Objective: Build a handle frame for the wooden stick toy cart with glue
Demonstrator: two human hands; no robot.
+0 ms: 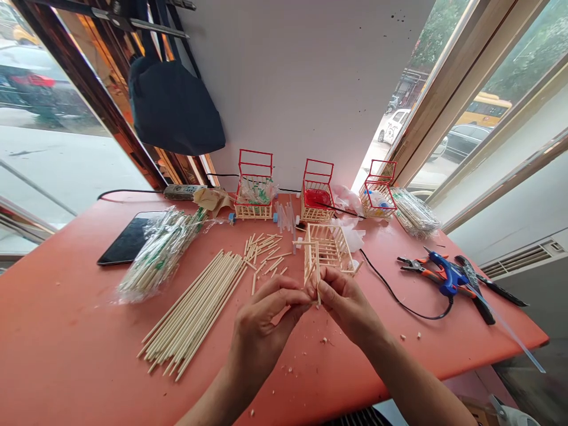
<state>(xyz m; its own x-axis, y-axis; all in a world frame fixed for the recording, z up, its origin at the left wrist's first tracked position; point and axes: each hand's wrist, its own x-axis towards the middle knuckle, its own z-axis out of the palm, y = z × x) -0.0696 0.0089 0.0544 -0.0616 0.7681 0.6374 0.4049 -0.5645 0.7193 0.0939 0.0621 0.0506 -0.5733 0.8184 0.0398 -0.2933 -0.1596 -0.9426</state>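
Note:
Directly in front of me, both hands meet over a small joined piece of wooden sticks (318, 260), one stick upright with a short crosspiece at its top. My right hand (350, 305) pinches the upright stick near its lower end. My left hand (266, 319) has its thumb and fingers closed at the same spot, touching my right fingertips; they partly hide what lies between them. Just behind stands an open wooden stick basket (331, 248). Short cut sticks (266, 251) lie scattered to the left, beside a row of long wooden sticks (195, 313).
Three baskets with red handles (252, 183) stand along the wall. On the right lie a blue glue gun (450, 275), its cord, and pliers (412, 264). Bagged sticks (162, 251) overlap a black tablet (126, 239) at left. Glue sticks (286, 216) lie mid-table.

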